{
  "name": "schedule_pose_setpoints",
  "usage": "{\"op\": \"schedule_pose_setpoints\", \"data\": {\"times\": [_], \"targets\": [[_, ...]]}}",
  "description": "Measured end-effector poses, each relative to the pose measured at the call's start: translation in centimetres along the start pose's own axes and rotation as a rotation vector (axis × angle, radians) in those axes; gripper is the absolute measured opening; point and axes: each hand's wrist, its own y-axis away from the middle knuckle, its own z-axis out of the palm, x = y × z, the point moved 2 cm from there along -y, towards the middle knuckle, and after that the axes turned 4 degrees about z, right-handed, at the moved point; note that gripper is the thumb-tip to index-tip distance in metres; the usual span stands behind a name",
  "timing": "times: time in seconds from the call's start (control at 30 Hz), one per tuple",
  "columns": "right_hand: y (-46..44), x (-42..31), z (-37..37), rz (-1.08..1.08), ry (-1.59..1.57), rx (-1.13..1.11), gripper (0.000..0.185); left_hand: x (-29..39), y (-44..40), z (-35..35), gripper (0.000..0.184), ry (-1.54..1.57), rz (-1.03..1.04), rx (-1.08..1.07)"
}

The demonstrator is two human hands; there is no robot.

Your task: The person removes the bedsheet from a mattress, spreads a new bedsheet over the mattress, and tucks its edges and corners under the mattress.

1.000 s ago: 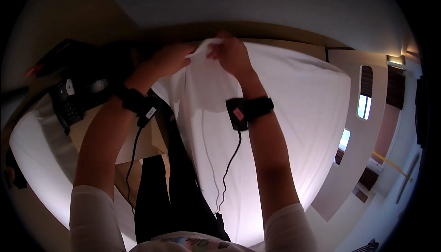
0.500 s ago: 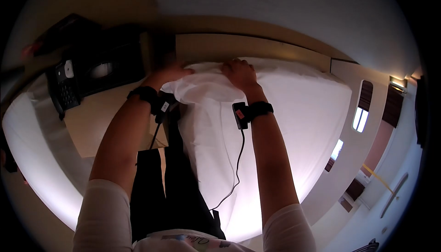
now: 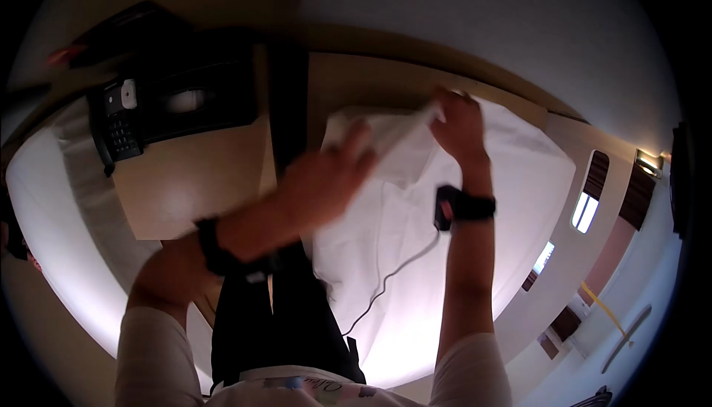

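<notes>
A white sheet covers the bed in front of me, its far edge lying near the wooden headboard. At that far edge my right hand is closed on the sheet, and a fold stretches from it toward the left. My left hand is over the near left part of the sheet, blurred by motion, with its fingers apart and nothing seen in them. Each wrist wears a black band with a small box, and a cable runs down from the right one.
Left of the bed is a wooden nightstand with a black telephone and a black tray. Another white surface lies farther left. A pale panel with window-like openings stands on the right.
My right hand has moved right along the far edge and closed on the sheet. My left hand has left that edge and come nearer to me, its fingers spread.
</notes>
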Motion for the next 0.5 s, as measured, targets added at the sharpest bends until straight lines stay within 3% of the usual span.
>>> {"op": "schedule_pose_setpoints", "data": {"times": [0.03,0.1,0.13,0.23,0.3,0.33,0.4,0.43,0.5], "targets": [[2.2,0.9,-1.1,-0.074,0.152,0.089,0.022,1.8,1.2,1.7,0.033,-0.025,0.040,-0.107],[6.9,2.5,-2.3,0.124,0.349,0.080,0.019,4.4,2.8,6.1,0.036,0.242,0.118,-0.277],[7.8,2.7,-2.5,0.120,0.361,0.075,0.019,5.3,3.4,8.1,0.043,0.293,0.118,-0.327],[9.4,2.1,-1.7,-0.047,-0.218,-0.018,0.031,6.9,4.7,10.5,0.051,0.342,0.030,-0.343],[10.6,1.3,0.0,0.057,-0.390,-0.486,0.048,6.9,4.0,11.3,0.058,0.451,-0.053,-0.429],[10.9,1.4,0.8,0.053,-0.391,-0.493,0.048,6.6,4.2,12.1,0.061,0.433,-0.069,-0.350],[11.7,2.0,3.2,0.090,-0.079,-0.759,0.057,5.6,4.1,11.2,0.060,0.464,-0.064,-0.280],[11.7,2.2,4.1,0.089,-0.081,-0.759,0.057,5.0,3.8,10.2,0.060,0.463,-0.064,-0.281],[10.6,2.0,4.5,0.102,0.016,-0.442,0.056,3.5,3.1,9.0,0.055,0.651,-0.267,-0.373]]}}
